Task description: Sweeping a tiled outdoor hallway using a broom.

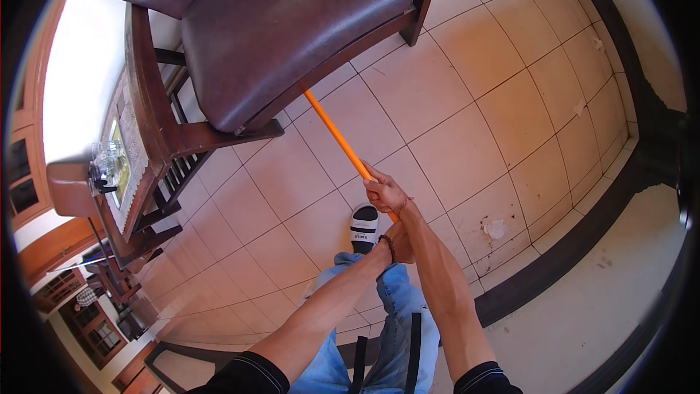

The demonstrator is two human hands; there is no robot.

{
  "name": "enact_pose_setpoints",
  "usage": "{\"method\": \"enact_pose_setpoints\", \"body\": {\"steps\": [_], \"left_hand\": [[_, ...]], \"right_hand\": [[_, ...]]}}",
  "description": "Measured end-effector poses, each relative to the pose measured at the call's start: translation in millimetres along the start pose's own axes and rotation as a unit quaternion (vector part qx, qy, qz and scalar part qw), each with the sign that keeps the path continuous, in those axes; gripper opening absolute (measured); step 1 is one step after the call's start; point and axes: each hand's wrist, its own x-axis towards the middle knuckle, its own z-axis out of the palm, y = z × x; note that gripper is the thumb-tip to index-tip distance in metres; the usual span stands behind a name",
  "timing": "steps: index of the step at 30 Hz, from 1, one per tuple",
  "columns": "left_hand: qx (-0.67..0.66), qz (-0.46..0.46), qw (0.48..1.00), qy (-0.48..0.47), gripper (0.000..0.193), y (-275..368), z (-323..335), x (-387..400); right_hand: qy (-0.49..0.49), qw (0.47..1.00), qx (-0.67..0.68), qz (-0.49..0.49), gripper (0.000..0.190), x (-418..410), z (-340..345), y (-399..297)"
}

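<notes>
An orange pole slants from my hands up to a wooden chair with a brown leather-like seat. Its far end is hidden below the seat. My right hand is closed around the pole, a thin bracelet at its wrist. Lower down, my left hand grips the near end of the pole; the right forearm crosses in front and hides part of it. A dark beaded bracelet circles the left wrist. Beige floor tiles lie under the pole.
At the left, a wooden table with a lace cloth bears a tray with glassware. A chair leg stands farther back. White scraps and dark debris lie near the black-edged step at right. My slippered foot is below my hands.
</notes>
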Motion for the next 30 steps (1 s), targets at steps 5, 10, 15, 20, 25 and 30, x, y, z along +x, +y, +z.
{"method": "enact_pose_setpoints", "body": {"steps": [5,10,15,20,25,30], "left_hand": [[0.058,0.027,0.998,-0.009,0.027,11,-28,-33],[-0.047,0.102,0.982,0.153,0.018,122,-41,-42],[-0.108,0.155,0.981,0.053,0.017,247,-61,-53],[-0.18,0.213,0.96,-0.034,0.018,383,-64,-77],[-0.188,0.277,0.941,-0.04,0.017,464,-171,-110],[-0.161,0.233,0.958,0.045,0.015,482,-211,-132]], "right_hand": [[0.059,0.998,-0.024,0.009,0.056,-7,45,-1],[0.118,0.991,-0.049,0.038,0.056,-110,69,15],[0.195,0.976,-0.034,0.088,0.053,-249,101,24],[0.299,0.946,-0.084,0.095,0.056,-383,155,32],[0.282,0.959,-0.01,0.032,0.061,-463,236,-1],[0.223,0.97,-0.094,0.038,0.06,-460,289,-21]]}}
